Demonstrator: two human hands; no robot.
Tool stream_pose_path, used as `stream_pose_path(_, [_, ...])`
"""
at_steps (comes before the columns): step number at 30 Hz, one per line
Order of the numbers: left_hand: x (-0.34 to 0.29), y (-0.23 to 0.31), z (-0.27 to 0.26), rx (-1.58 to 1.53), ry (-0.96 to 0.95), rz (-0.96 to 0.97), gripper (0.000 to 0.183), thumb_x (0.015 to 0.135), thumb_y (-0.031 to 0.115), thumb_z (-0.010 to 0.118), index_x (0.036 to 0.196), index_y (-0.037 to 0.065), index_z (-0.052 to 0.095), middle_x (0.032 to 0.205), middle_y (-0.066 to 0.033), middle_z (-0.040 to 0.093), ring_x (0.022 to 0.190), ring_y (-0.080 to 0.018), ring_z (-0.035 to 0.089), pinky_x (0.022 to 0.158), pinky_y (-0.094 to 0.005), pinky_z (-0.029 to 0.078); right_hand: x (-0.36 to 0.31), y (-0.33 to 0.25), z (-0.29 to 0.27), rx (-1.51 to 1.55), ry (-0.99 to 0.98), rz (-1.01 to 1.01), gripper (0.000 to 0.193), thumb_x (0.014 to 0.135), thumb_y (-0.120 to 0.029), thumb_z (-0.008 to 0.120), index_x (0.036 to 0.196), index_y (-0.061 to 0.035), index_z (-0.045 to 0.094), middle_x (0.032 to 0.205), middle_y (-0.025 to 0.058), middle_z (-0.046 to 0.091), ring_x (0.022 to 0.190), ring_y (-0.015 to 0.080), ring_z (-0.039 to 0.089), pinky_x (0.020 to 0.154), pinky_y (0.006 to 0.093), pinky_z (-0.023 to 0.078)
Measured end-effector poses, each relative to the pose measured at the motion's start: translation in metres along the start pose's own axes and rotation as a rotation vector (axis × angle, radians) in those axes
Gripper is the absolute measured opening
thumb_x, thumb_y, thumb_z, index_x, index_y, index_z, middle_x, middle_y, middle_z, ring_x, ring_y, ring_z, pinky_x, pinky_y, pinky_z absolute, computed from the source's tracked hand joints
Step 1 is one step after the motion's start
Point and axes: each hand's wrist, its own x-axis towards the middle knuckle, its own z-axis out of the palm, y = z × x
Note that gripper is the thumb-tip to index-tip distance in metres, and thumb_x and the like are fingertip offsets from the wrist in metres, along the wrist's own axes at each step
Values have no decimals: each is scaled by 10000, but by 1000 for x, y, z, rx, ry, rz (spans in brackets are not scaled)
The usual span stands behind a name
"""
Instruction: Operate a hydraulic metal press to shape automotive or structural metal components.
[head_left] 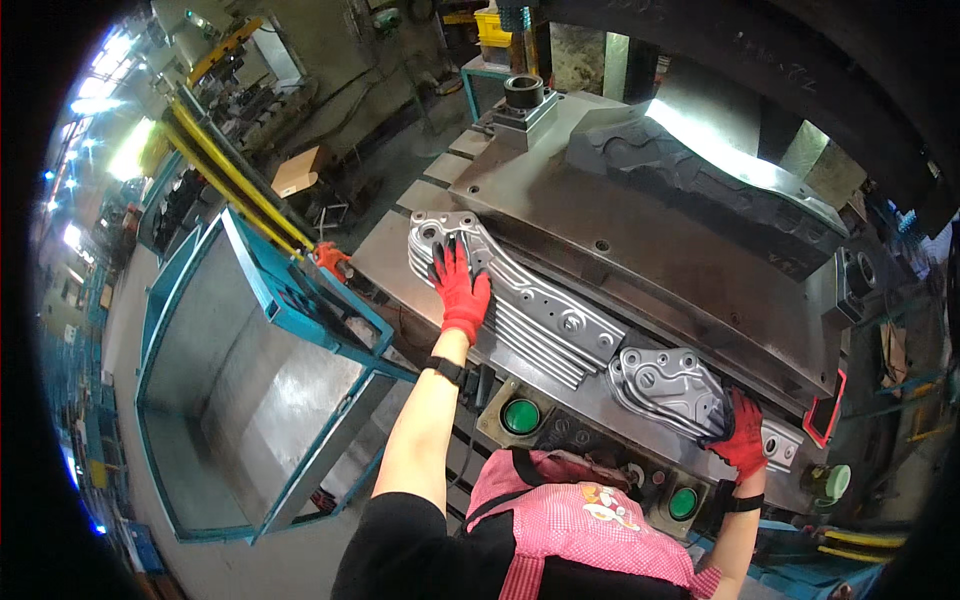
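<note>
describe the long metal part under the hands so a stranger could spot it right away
Start at the big grey press bed. Along its near edge lies a long stamped metal panel, the left hand and right hand on its ends. Unlike the flat bed, it is shiny, ribbed and holed.

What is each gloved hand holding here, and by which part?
Both hands are on the stack of pressed metal panels: the left hand lies flat near its left end, the right hand grips its right end.

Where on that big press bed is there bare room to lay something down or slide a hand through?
The flat grey steel plate lies bare between the stack of ribbed silver stamped panels and the dark sculpted die block. The front edge is crowded: the left red-gloved hand and right red-gloved hand rest on the panels, with green round buttons just below.
</note>
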Motion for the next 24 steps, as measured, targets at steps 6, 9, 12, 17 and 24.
stream_pose_path(6, [-25,22,11,-414,-17,-812,973,754,530,586,1420,91,29,1448,-245,19,1355,-344,28,1090,-410,77,0,0,1,-7,1,5,1111,390,-341,814,1330,-31,310,1269,194,407,1186,360,359,1021,447,249])
stream_pose_path(9, [-30,23,9,-643,-14,-839,985,757,548,566,1418,94,-4,1453,-238,-20,1361,-327,-10,1094,-384,63,0,2,4,-16,-8,37,1107,390,-349,812,1328,-33,315,1280,191,402,1196,358,353,1027,448,243])
stream_pose_path(12, [-32,19,8,-634,-35,-838,964,776,558,530,1417,95,-20,1462,-213,-33,1363,-315,-30,1094,-380,61,-2,2,3,6,6,26,1100,393,-366,808,1323,-35,323,1292,185,397,1201,354,351,1030,450,239])
stream_pose_path(17, [-25,15,16,-595,26,-800,949,784,560,518,1415,68,7,1461,-215,-18,1363,-310,-22,1095,-374,69,0,-1,3,26,-24,27,1092,405,-379,807,1322,-38,321,1296,183,390,1201,362,346,1031,454,234])
stream_pose_path(24, [-32,-81,19,-1006,-24,-552,712,848,448,533,1354,11,288,1298,-161,417,1126,-249,439,938,-345,362,8,-6,-4,11,-60,-38,1042,442,-402,800,1301,-31,340,1245,212,410,1163,375,370,988,475,270])
